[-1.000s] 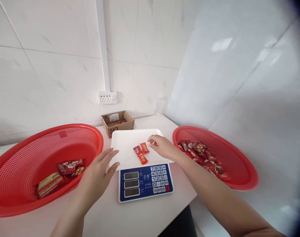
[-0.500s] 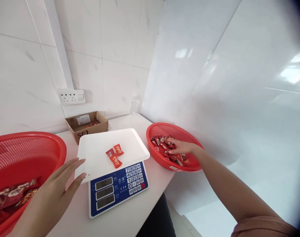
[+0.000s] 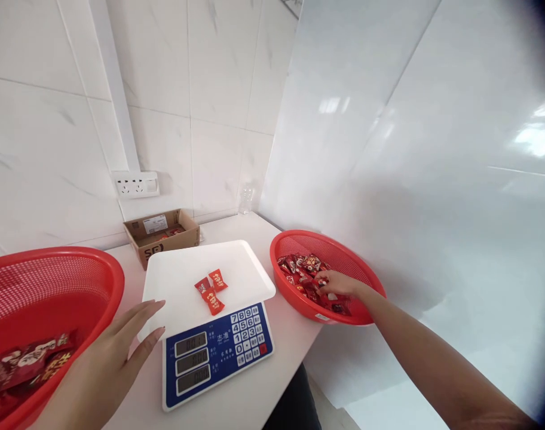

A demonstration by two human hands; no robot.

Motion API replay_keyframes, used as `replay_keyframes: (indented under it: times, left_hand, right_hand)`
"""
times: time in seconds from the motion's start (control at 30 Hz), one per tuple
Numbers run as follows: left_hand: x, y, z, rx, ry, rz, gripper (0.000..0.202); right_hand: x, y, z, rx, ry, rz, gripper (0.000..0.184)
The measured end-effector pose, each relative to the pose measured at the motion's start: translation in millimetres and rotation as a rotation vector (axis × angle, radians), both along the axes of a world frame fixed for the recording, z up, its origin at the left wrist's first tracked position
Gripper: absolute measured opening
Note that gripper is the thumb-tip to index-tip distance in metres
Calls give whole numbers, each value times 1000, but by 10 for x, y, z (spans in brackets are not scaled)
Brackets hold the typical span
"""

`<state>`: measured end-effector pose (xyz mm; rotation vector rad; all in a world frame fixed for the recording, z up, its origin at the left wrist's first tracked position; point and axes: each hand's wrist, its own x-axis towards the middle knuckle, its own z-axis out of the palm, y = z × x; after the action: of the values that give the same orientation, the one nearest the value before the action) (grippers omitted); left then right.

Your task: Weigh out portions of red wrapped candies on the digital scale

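Note:
My left hand [image 3: 104, 358] hovers at the left edge of the white scale tray [image 3: 178, 257], fingers and thumb apart, holding nothing. Three small red wrapped candies [image 3: 213, 301] lie together on the tray. Below it is the blue scale panel [image 3: 219, 352] with keys and three displays. My right hand [image 3: 337, 283] reaches into the right red basket [image 3: 299, 301], its fingers curled down among red wrapped candies [image 3: 299, 266]. The fingertips pinch at a wrapped candy there, partly hidden by the hand.
At the left stands another red basket [image 3: 113, 280] holding larger red packets [image 3: 30, 361]. Behind the tray is an open cardboard box [image 3: 174, 242] with red packets inside. A clear plastic bottle [image 3: 246, 198] stands by the wall corner. A socket [image 3: 135, 184] is on the tiled wall.
My right hand has lowered into the candies, and its outstretched fingers have curled in. My left hand stays by the tray edge. The view has tilted slightly upward.

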<state>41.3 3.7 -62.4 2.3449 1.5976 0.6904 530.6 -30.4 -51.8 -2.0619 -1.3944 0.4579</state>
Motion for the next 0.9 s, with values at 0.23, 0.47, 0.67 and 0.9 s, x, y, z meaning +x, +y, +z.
replay_keyframes:
  times: [0.23,0.47,0.67,0.9]
  left_hand:
    - [-13,5,2,-66,-24,-10,48]
    - [196,-196,221,-359,-444,-40,54]
    - [520,-458,306,-793,-1086,-334,72]
    - [638,-388,303,-1023,-1635,-202,44]
  right_hand:
    - [-66,122,223,11,175,-26,33]
    - [-909,187,529,125,467,140,40]
    - [-2157,190,575,104,619,642,38]
    - [-2897,138,308,331,222,806,32]
